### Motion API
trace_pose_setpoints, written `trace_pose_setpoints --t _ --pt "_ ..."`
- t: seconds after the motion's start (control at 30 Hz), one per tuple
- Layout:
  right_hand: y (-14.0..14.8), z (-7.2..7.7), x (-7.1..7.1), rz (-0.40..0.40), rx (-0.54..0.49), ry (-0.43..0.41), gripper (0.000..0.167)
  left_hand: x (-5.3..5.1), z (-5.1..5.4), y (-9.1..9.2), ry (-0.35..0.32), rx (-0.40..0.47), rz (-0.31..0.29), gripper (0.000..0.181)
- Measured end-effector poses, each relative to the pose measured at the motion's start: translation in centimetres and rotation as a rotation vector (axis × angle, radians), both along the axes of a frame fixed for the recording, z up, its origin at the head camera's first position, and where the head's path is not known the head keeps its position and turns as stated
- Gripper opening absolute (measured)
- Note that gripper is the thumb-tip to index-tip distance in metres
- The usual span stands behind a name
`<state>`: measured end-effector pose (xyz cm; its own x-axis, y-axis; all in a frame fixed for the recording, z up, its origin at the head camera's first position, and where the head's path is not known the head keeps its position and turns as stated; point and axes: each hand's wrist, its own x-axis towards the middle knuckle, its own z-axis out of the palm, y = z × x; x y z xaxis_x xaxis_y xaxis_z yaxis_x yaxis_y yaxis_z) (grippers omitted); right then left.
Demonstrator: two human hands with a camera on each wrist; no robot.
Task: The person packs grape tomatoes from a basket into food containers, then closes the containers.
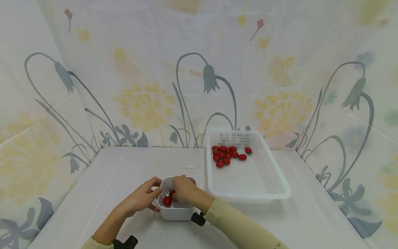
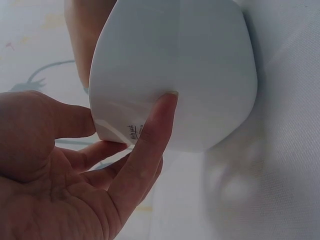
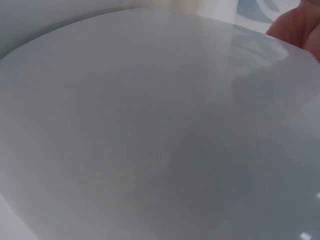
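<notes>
A small white container [image 1: 176, 214] stands near the front of the table, its outer wall [image 2: 175, 65] large in the left wrist view and its side [image 3: 150, 125] filling the right wrist view. Red cherry tomatoes [image 1: 167, 201] lie inside it. The left hand [image 1: 143, 197] grips its left side, thumb [image 2: 75, 121] at the rim and fingers [image 2: 145, 150] against the outer wall. The right hand [image 1: 186, 189] reaches down into the container, fingers bent beside a tomato [image 1: 172, 193]; its fingertips are hidden, so whether it holds anything does not show.
Right of the container, a large white perforated basket [image 1: 280, 176] holds several cherry tomatoes [image 1: 228, 155] toward its back left. A clear, flat lid-like piece [image 1: 187, 166] lies on the table [image 1: 140, 162] behind the container. A flower-patterned cloth [image 1: 149, 69] hangs behind the table.
</notes>
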<state>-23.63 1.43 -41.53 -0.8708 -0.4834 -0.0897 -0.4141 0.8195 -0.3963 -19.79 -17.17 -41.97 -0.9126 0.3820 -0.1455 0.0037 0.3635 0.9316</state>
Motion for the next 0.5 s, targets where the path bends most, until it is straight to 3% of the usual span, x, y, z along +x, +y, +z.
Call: trace_pose_setpoints --t 0.13,0.33,0.5 --pt "0.2 0.6 0.4 0.032 0.033 0.02 0.013 -0.1 -0.1 0.0 0.001 -0.004 0.007 0.03" --pt "1.3 3.0 1.2 0.047 -0.035 -0.054 0.016 -0.1 -0.1 0.0 0.003 -0.014 0.022 0.029" --pt "3.2 4.8 1.4 0.133 -0.09 -0.045 0.028 0.0 0.0 0.1 0.001 -0.027 0.028 0.029"
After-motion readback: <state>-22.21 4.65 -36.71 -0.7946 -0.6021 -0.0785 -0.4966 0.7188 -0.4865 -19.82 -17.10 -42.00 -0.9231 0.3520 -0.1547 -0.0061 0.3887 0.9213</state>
